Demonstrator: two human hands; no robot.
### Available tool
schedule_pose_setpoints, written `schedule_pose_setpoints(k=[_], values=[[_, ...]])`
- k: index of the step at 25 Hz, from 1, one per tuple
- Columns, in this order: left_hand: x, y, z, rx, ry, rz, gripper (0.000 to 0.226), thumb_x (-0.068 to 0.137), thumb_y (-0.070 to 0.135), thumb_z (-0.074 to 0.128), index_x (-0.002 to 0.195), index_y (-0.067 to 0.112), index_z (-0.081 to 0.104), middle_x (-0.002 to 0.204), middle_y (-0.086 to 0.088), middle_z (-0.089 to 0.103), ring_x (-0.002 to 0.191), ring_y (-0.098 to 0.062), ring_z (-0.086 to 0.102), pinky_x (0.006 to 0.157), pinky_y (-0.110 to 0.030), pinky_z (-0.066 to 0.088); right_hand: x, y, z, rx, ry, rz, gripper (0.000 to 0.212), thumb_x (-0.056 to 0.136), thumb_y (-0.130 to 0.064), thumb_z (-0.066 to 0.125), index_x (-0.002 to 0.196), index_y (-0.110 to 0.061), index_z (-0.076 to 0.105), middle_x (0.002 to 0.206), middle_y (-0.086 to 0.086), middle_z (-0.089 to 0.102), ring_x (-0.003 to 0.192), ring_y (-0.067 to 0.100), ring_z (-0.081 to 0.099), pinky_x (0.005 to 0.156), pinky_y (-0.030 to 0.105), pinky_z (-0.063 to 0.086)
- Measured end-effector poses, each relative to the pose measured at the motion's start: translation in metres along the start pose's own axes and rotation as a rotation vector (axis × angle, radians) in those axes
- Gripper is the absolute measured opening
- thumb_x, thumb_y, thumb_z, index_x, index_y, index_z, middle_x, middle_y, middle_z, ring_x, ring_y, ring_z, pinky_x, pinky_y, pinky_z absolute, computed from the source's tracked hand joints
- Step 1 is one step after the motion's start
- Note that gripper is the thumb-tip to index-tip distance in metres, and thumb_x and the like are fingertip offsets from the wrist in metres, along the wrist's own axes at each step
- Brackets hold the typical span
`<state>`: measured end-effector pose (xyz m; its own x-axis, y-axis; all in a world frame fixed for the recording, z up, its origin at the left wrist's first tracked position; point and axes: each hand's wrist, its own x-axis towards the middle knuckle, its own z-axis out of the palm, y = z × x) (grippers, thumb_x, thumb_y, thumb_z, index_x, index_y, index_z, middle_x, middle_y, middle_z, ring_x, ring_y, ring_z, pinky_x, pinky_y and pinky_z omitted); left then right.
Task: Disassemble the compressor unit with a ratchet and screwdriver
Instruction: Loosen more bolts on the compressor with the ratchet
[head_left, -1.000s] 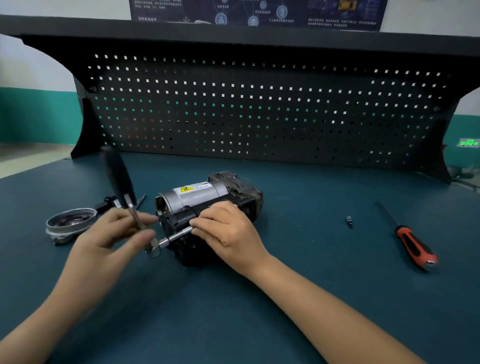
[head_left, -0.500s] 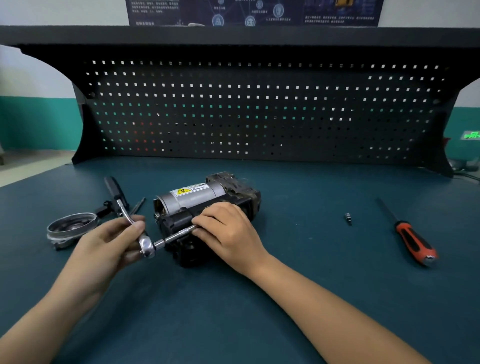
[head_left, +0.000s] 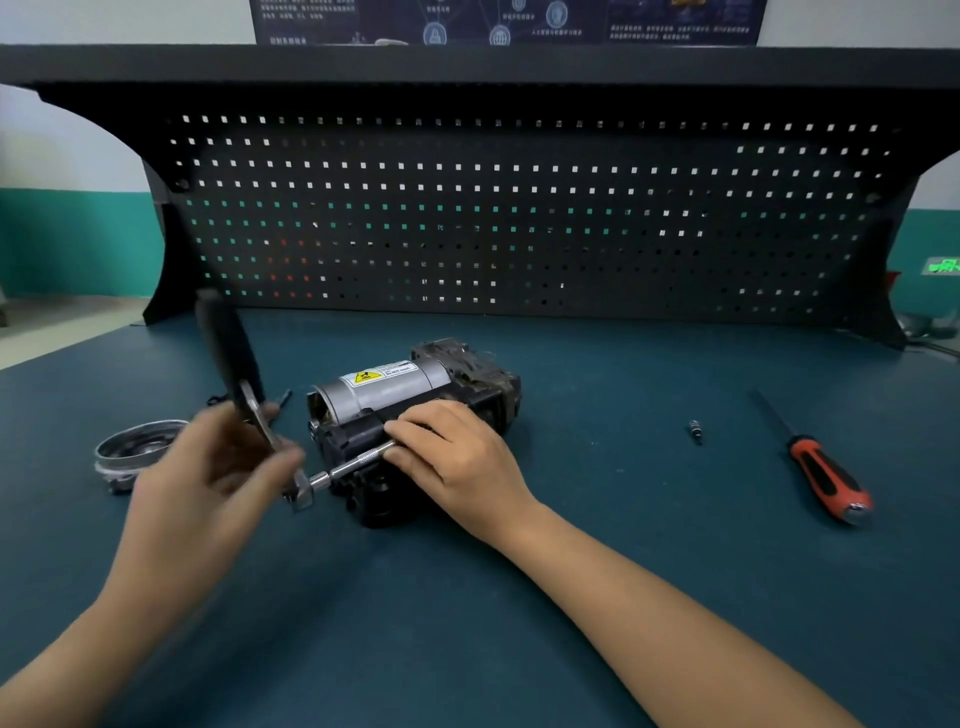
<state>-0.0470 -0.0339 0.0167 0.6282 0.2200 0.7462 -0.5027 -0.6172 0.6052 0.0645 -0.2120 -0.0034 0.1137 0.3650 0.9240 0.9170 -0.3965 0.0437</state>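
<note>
**Ratchet handle swings back up**

The ratchet (head_left: 248, 397) handle points up and away again. Half a second back it is low, near the worktop (head_left: 571, 519), and a second back it stands up just like now. So the handle goes down and comes back, over and over. That is how a ratchet turns a bolt, so I think a bolt is slowly coming loose. The bolt itself is hidden.

The left hand (head_left: 208, 467) is blurry because it moves fast. Its fingers (head_left: 280, 458) are curled round the thin metal part of the ratchet, just under the black grip.

The right hand (head_left: 452, 452) stays where it was. Its fingers (head_left: 410, 431) curl round the bar (head_left: 353, 465) that runs from the ratchet head along the compressor (head_left: 384, 389). The hand also rests on the black body to keep it still.

The compressor lies on its side in the middle of the worktop, with the silver tube and yellow sticker on top. It has not moved either, which is good, because a part that slides wastes each swing.

Well off to the right the screwdriver (head_left: 826, 478) lies alone, with a small bit (head_left: 695, 431) near it. A metal ring (head_left: 137, 447) sits at the left, just past the left hand.

The job does not look close to done — this bolt likely needs more swings before it comes out.
</note>
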Motion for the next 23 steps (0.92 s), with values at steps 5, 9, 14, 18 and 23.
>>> schedule_pose_setpoints(k=[5,9,14,18,23], values=[[0.012,-0.015,0.005,-0.534,0.043,-0.672,0.004,0.089,0.008,0.056,0.090,0.011,0.058,0.067,-0.002,0.067,0.053,-0.002,0.063,0.051,-0.015,0.053,-0.001,0.001,0.000,0.077,-0.018,0.034,0.025,0.084,-0.016,0.058,0.081,0.006,0.068,0.101,0.018,0.067,0.091,0.032,0.066,0.084,0.034,0.049],[-0.002,-0.003,0.000,0.102,-0.025,0.175,0.004,0.092,0.027,0.056,0.088,0.027,0.054,0.084,0.013,0.066,0.076,0.000,0.062,0.077,-0.007,0.045,0.002,0.003,-0.001,-0.070,0.034,-0.050,0.025,0.083,-0.021,0.059,0.078,0.000,0.071,0.103,0.012,0.069,0.091,0.028,0.067,0.074,0.036,0.055],[-0.006,-0.011,-0.012,0.459,-0.194,0.656,0.003,0.088,0.021,0.057,0.090,0.023,0.055,0.093,0.014,0.066,0.087,-0.003,0.062,0.087,-0.020,0.046,0.001,0.001,-0.002,-0.091,0.035,-0.044,0.025,0.084,-0.022,0.058,0.080,-0.002,0.072,0.101,0.011,0.070,0.090,0.027,0.067,0.075,0.034,0.054],[0.008,-0.005,0.000,-0.182,0.029,-0.390,0.014,0.082,0.012,0.068,0.089,0.020,0.059,0.076,0.005,0.070,0.061,0.004,0.064,0.066,-0.016,0.054,-0.004,-0.004,0.002,-0.037,0.025,0.037,0.021,0.084,-0.012,0.059,0.090,0.003,0.071,0.103,0.022,0.066,0.087,0.033,0.067,0.070,0.038,0.057],[0.009,-0.011,0.004,-0.426,0.024,-0.576,0.003,0.087,0.010,0.059,0.089,0.012,0.058,0.062,0.006,0.068,0.055,-0.002,0.063,0.057,-0.012,0.053,-0.001,0.001,0.001,-0.027,0.034,-0.047,0.016,0.084,-0.009,0.060,0.080,0.003,0.070,0.080,0.012,0.067,0.075,0.028,0.065,0.071,0.035,0.054]])
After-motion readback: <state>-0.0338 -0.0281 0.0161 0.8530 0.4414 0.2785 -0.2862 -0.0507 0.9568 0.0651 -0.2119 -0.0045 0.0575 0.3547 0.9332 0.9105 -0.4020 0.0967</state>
